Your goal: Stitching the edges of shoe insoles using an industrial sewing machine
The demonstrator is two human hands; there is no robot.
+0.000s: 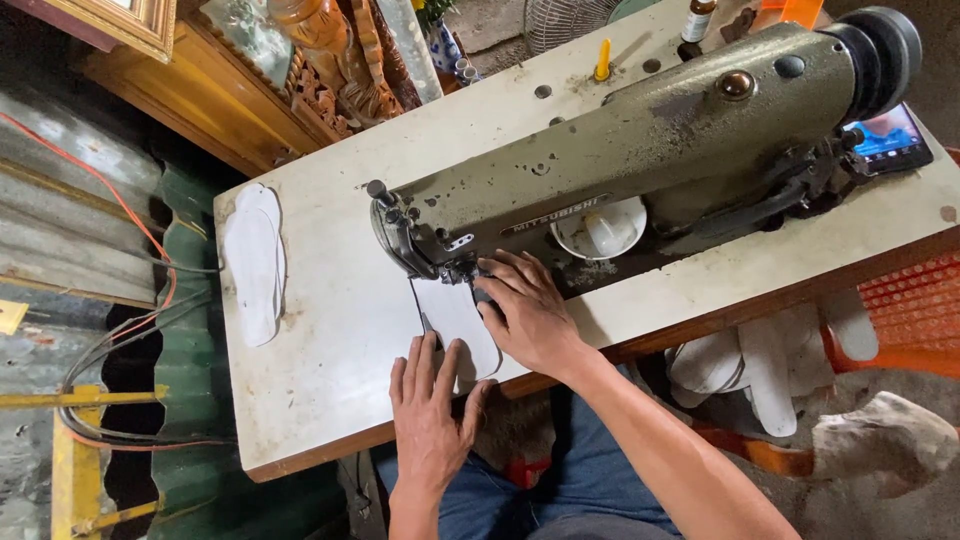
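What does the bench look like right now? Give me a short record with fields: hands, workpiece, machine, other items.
left hand: left hand flat on the near end of the white sole-shaped piece
right hand: right hand pressing the same piece beside the needle area
workpiece: lies flat on the table, far end under the machine head
machine: olive-green sewing machine, worn and dusty
stack: white sole-shaped pieces piled at the table's left edge
bowl: small white bowl behind the machine arm
phone: phone with lit screen at the table's right end
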